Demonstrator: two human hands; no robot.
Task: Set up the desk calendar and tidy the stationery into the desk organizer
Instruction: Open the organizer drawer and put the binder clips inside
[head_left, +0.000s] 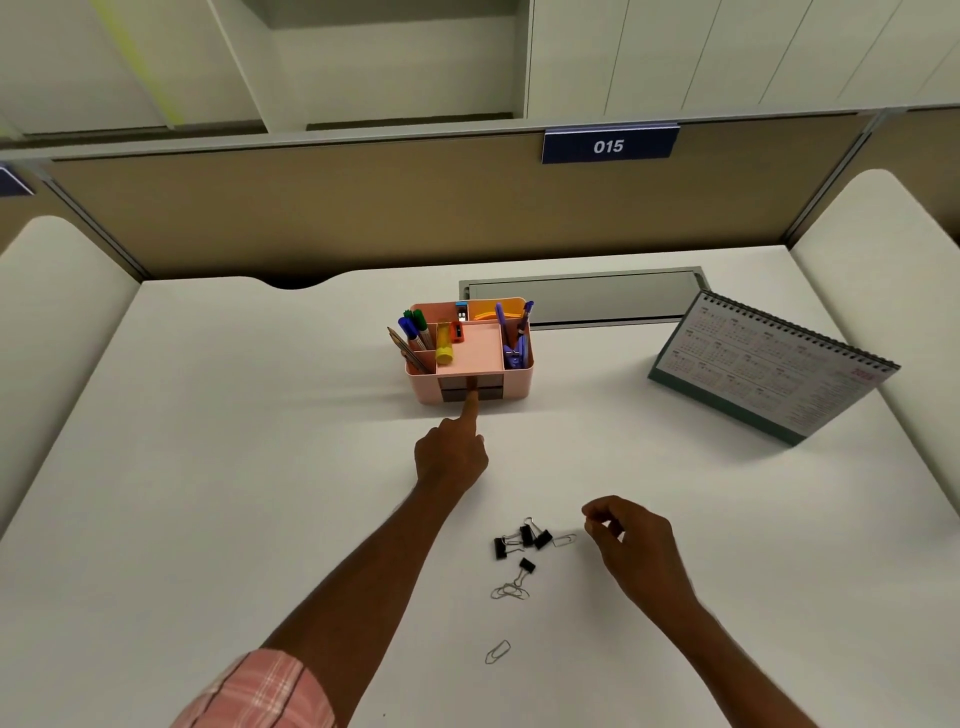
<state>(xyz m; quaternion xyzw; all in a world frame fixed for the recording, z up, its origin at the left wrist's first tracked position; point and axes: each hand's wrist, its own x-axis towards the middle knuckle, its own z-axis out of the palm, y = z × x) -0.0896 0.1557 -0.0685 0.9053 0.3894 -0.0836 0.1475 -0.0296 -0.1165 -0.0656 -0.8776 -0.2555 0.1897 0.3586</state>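
- Head view: the left hand (451, 457) reaches forward with its index finger (471, 404) straight. The fingertip touches the dark drawer front (457, 391) of the pink desk organizer (511, 387). The other fingers of that hand are curled in and hold nothing.
- The right hand (635, 543) hovers low over the white surface (208, 467). Its fingers (597, 522) are curled towards the thumb; whether they pinch anything I cannot tell.
- Just left of the right fingers lies a loose paper clip (564, 540). Beyond it is a cluster of black binder clips (521, 540).
- Nearer the person than those fingers lie a tangle of paper clips (510, 591) and one single clip (497, 651).
- Beyond the left fingertip, the organizer's compartments hold marker pens (415, 327), a yellow glue stick (444, 344), a red sharpener (456, 331) and purple-handled tools (515, 353).
- Far right of both hands, the desk calendar (769, 366) stands upright on the surface, well apart from the organizer.
- A pink checked sleeve (260, 691) covers the left upper arm.
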